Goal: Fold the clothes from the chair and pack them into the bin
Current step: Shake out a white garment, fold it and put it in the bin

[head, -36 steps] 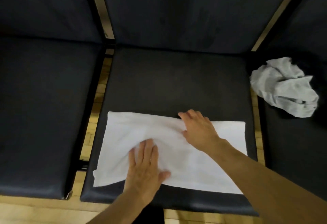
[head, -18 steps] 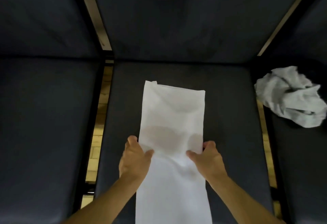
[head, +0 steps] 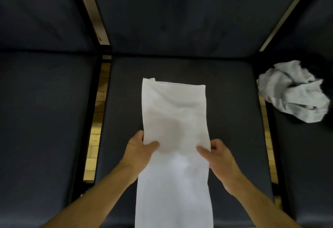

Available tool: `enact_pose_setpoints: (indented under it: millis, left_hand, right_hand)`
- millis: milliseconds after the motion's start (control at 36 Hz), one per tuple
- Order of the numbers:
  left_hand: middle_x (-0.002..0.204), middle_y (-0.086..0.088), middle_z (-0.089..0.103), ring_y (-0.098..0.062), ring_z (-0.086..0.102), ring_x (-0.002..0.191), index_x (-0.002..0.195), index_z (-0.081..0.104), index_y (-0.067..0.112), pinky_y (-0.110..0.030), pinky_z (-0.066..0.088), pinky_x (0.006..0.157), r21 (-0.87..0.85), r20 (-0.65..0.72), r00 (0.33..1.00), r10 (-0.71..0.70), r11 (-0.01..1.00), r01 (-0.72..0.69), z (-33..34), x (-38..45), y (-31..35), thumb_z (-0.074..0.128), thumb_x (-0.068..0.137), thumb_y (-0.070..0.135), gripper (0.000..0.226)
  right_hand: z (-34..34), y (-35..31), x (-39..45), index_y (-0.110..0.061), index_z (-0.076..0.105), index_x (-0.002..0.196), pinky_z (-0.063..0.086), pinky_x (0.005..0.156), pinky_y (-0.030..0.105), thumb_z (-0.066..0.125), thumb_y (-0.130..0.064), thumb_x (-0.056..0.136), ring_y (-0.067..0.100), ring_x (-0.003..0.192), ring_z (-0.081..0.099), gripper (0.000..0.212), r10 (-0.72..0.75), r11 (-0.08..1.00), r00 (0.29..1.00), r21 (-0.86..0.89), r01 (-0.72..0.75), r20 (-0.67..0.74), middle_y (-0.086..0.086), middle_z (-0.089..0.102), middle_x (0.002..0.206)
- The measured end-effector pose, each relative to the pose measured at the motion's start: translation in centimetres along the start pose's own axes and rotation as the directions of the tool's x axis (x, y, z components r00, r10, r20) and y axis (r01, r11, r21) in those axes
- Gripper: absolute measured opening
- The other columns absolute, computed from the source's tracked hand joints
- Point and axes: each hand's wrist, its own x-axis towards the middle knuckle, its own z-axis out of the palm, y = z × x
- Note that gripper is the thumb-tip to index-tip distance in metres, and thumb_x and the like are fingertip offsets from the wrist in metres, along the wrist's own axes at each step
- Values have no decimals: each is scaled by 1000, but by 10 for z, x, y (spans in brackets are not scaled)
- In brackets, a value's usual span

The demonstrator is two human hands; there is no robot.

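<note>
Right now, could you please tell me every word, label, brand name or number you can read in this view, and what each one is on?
None: no readable text shows anywhere.
White garment, gripped by the left hand and right hand: plain, no print or tag showing.
Crumpled grey garment: no lettering visible.
Dark chair seat: no label visible.

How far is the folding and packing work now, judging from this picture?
Done: the white garment is already folded into a long narrow strip over the middle chair seat. In hand: the left hand and right hand pinch its edges. Left: the crumpled grey garment lies unfolded on the right seat. No bin is in view.
</note>
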Motion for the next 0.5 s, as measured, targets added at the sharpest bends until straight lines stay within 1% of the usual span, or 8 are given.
enact_pose_setpoints:
  millis: [111, 167, 222, 278, 306, 389, 444, 500]
  left_hand:
    - [97, 0, 63, -12, 63, 82, 106, 50, 19, -15, 47, 55, -70, -25, 998, 52, 996, -54, -9, -13, 10, 73, 81, 14, 34]
    - [98, 2, 62, -10, 62, 83, 116, 47, 19, -12, 46, 55, -88, -46, 994, 100, 991, -104, -15, -29, 20, 73, 80, 13, 45]
    - [93, 4, 63, -8, 63, 77, 120, 45, 24, -10, 46, 53, -137, -53, 986, 156, 977, -162, -19, -53, 37, 72, 81, 8, 50]
    - [85, -2, 68, -11, 67, 67, 114, 51, 24, -15, 49, 52, -198, -46, 976, 213, 956, -218, -26, -75, 53, 70, 81, 3, 43]
    - [81, -3, 69, -13, 67, 66, 109, 56, 24, -17, 50, 51, -197, -49, 963, 264, 943, -269, -32, -93, 66, 70, 81, 4, 37]
    - [83, -3, 67, -17, 65, 75, 94, 69, 20, -20, 52, 59, -137, -96, 916, 391, 906, -401, -49, -158, 116, 69, 83, 10, 14]
    - [82, -5, 69, -23, 65, 83, 86, 73, 17, -30, 54, 70, -122, -109, 888, 447, 880, -458, -60, -199, 150, 68, 84, 12, 7]
    - [81, -2, 71, -21, 66, 84, 85, 74, 15, -32, 54, 75, -122, -120, 842, 526, 834, -538, -72, -257, 195, 67, 85, 12, 8]
  right_hand:
    - [-11, -5, -10, -22, 50, 121, 49, 57, 12, 59, -14, 92, 8, 86, 65, 31, -109, 991, 994, 73, 109, -6, -3, 66, 101]
    - [-21, -13, -24, -35, 47, 124, 47, 58, 9, 54, -10, 95, -2, 76, 63, 40, -181, 978, 984, 107, 179, 4, -9, 64, 89]
    - [-37, -30, -43, -38, 52, 118, 44, 60, 7, 52, -10, 96, -6, 70, 59, 36, -260, 964, 966, 59, 260, -11, -15, 59, 81]
    - [-51, -46, -59, -27, 66, 105, 48, 69, 13, 53, -11, 95, 4, 83, 61, 23, -306, 952, 952, 26, 306, -31, -10, 66, 92]
    - [-62, -60, -76, -25, 69, 97, 52, 73, 20, 54, -11, 95, 11, 86, 63, 20, -336, 941, 941, 23, 337, -31, -8, 68, 93]
    - [-100, -110, -138, -25, 69, 90, 55, 83, 37, 54, -15, 94, 14, 91, 66, 19, -396, 918, 918, 5, 396, -31, -6, 70, 94]
    - [-126, -139, -179, -28, 69, 88, 55, 85, 37, 55, -18, 94, 11, 92, 66, 18, -456, 890, 890, 1, 456, -25, -7, 71, 93]
    - [-163, -176, -236, -28, 70, 90, 56, 84, 34, 57, -21, 93, 12, 92, 67, 15, -544, 839, 839, -11, 544, -28, -6, 72, 91]
